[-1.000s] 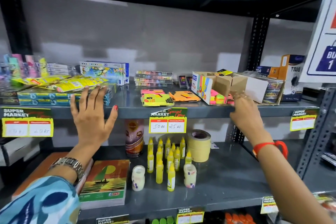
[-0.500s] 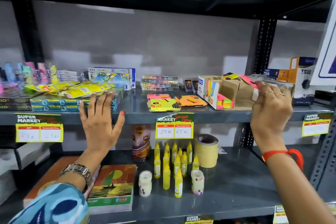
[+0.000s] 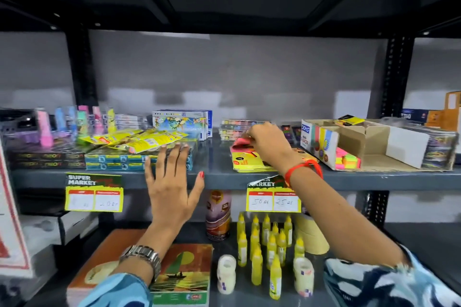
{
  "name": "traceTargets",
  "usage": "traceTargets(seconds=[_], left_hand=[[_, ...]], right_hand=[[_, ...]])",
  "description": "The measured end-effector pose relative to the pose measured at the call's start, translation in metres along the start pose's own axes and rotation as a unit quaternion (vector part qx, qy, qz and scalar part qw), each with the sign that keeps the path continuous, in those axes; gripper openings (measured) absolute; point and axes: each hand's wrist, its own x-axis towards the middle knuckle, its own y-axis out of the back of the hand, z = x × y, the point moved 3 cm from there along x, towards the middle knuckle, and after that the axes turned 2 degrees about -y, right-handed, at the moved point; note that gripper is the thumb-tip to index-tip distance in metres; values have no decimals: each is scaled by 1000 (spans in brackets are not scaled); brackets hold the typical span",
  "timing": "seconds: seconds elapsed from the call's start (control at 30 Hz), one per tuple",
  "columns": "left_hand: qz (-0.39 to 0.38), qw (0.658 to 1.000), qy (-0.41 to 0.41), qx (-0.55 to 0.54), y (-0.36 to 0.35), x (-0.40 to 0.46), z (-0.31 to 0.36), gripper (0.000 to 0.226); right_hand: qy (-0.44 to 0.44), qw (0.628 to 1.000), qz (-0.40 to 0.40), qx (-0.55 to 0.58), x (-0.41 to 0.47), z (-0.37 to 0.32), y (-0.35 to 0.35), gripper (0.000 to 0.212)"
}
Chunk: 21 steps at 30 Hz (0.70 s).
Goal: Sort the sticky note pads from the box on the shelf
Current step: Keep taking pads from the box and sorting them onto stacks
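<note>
While the left hand (image 3: 172,187) lies flat and spread wide on the shelf (image 3: 374,178) edge, holding nothing, the right hand (image 3: 268,143) pinches a pink pad (image 3: 240,143) in its grip near the middle of the frame. The pink pad sits right on top of a yellow pad (image 3: 243,161) on the shelf. The box (image 3: 361,139) stands at the right of the frame, well apart from the hand, with its flaps up. More bright pads (image 3: 348,158) lie inside it, at its front. Yellow bottles (image 3: 269,244) stand on the lower shelf, low in the frame.
</note>
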Motion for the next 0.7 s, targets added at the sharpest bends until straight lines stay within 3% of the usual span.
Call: traceTargets(seconds=[0.13, 0.23, 0.3, 0.37, 0.53, 0.7], left_hand=[[-7, 1000, 2, -3, -1, 0, 1, 60], [-5, 1000, 1, -7, -2, -1, 1, 60], [0, 1000, -3, -10, -2, -1, 1, 59], [1, 1000, -4, -10, -2, -1, 1, 59], [-10, 1000, 3, -14, -3, -1, 1, 60], [-22, 1000, 1, -19, -1, -1, 0, 61]], right_hand=[[-29, 983, -151, 101, 12, 4, -9, 33], [-59, 983, -106, 140, 4, 4, 9, 34], [-80, 989, -47, 111, -11, 0, 28, 30], [-106, 992, -33, 55, -30, -10, 43, 39], [-145, 978, -152, -12, -60, -38, 42, 73], [-165, 968, -191, -2, -48, -40, 29, 64]])
